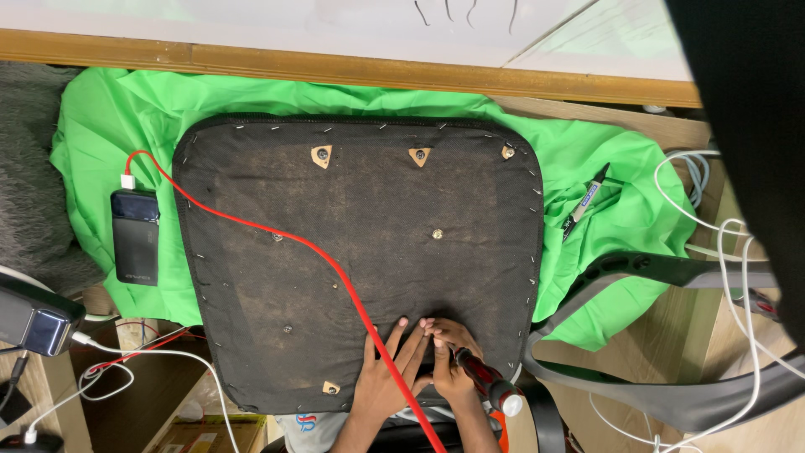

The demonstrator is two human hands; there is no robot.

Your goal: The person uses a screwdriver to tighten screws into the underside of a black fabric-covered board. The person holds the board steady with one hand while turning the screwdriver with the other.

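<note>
Green cloth (101, 126) covers the bench, cushioning an upturned chair seat base (360, 252), black fabric stapled round its edge. At the near edge my left hand (387, 373) lies flat, fingers spread, I judge to steady the seat. My right hand (453, 361) has fingers clamped on a red-and-black screwdriver (485, 379), tip down at the fabric. A red cable (277, 235) crosses the seat from a power bank (135, 236) at left.

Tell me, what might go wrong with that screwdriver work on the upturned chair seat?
The red cable runs across the seat underside right beside the left hand, so it could snag or be nicked. The right hand holds the screwdriver close to the left fingers; a slip might jab them. Staples along the edge could scratch.
</note>
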